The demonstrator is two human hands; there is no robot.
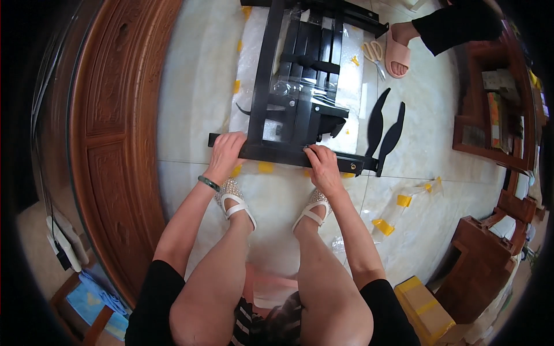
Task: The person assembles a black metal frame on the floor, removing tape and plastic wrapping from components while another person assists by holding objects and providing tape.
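Observation:
A black furniture frame (263,81) made of straight bars lies on the floor before me, with slatted parts (311,43) partly wrapped in clear plastic inside it. Along its near side runs a black bar (277,152). My left hand (227,154) is closed over that bar near its left end. Farther right on the same bar, the fingers of my right hand (324,168) curl over the top edge; their tips are partly hidden. To the right lie two curved black pieces (375,124), apart from each other, their near ends close to the bar's right end.
Bubble wrap (245,63) with yellow tape is spread under the frame. Scissors (375,56) lie beside another person's slippered foot (398,55). Carved wooden furniture (115,150) borders the left. Taped plastic (398,205) and a cardboard box (424,308) are at the right.

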